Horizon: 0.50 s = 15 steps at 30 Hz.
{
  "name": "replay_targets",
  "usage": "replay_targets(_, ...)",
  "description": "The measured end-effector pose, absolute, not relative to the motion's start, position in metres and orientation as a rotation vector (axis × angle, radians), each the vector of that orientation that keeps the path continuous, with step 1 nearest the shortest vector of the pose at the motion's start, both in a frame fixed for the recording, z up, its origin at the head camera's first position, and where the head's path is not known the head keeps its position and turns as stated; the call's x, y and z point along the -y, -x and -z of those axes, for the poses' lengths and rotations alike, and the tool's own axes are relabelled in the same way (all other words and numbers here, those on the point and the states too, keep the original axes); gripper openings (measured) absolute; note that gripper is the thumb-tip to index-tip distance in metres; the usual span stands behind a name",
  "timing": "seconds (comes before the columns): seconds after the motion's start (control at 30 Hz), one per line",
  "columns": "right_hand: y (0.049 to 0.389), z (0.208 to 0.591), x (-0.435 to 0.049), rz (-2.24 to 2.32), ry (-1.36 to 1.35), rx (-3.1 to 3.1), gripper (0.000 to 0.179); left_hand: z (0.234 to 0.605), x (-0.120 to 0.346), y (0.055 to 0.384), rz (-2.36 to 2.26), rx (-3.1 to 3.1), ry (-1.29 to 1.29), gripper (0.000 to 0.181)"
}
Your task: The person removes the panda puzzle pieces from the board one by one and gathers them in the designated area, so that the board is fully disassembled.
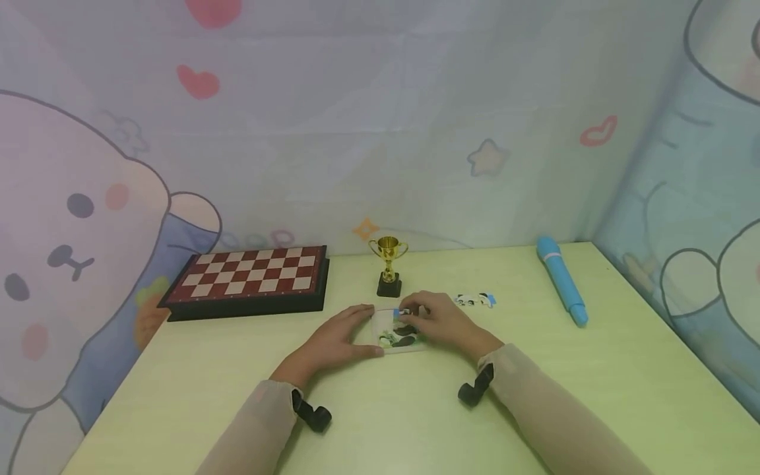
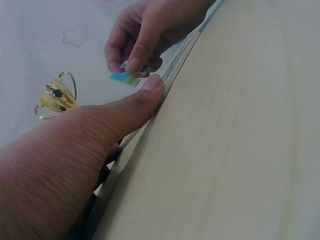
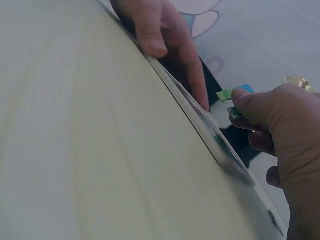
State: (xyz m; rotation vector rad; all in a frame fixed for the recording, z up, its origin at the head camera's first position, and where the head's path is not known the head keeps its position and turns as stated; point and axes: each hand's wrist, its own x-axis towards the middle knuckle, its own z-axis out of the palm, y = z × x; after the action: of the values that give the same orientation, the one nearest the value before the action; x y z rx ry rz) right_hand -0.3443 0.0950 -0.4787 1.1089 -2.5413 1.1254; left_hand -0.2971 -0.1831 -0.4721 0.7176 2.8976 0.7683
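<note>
A small square puzzle board [image 1: 410,349] with a white rim and a panda picture lies flat on the table between the hands. My left hand [image 1: 335,340] rests at its left side, the thumb on the near edge and the straight fingers reaching along to the far edge. Above the board's right part, my right hand [image 1: 442,318] pinches a small blue and green puzzle piece [image 3: 226,95] between thumb and fingers. In the left wrist view that piece is held clear of the board. Other puzzle pieces [image 1: 475,299] with black, white and blue print lie beyond the right hand.
A gold trophy cup [image 1: 388,254] on a black base stands behind the board. At the left back sits a red and white checkered chessboard box [image 1: 249,274]. A blue pen-shaped object [image 1: 563,280] lies on the right. Printed cloth [image 1: 386,132] hangs behind the table.
</note>
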Motion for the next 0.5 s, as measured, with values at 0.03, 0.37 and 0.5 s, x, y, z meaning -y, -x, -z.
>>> replay_targets(0.03,0.344,0.478,-0.1,-1.131,-1.078,2.56,0.017,0.471,0.183,0.297,-0.763,-2.905,-0.717,0.097)
replay_targets(0.37,0.348,0.478,-0.155,-1.042,-1.025,2.523,0.007,0.469,0.183,0.296,-0.766,-2.902,-0.715,0.096)
replay_targets(0.5,0.348,0.479,-0.167,-1.021,-1.102,2.475,0.007,0.47,0.183,0.296,-0.776,-2.898,-0.717,0.097)
